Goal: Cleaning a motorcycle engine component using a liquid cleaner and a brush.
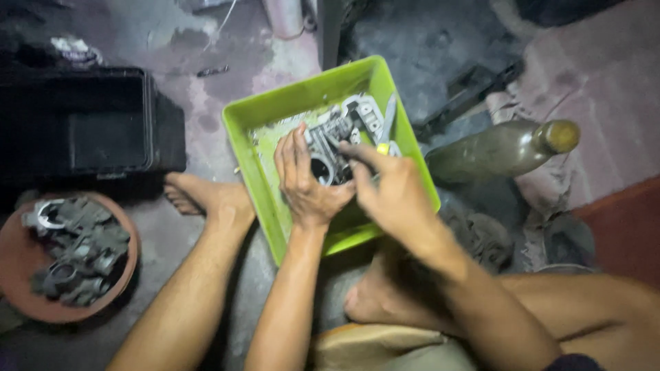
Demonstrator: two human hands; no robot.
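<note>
A lime-green square tray (256, 124) lies on the floor between my legs. Inside it sits a grey metal carburetor body (328, 137) with a round bore, beside other metal parts (364, 113). My left hand (306, 182) grips the carburetor from its near-left side, fingers spread over it. My right hand (388, 189) reaches in from the right, pinching a small tool with a yellow handle (383, 147) against the part; its tip is hidden.
A reddish bowl (17, 264) holding several grey metal parts stands at the left. A black box (86, 124) lies behind it. A dusty glass bottle (505, 148) lies at the right. My bare feet (206, 196) rest beside the tray.
</note>
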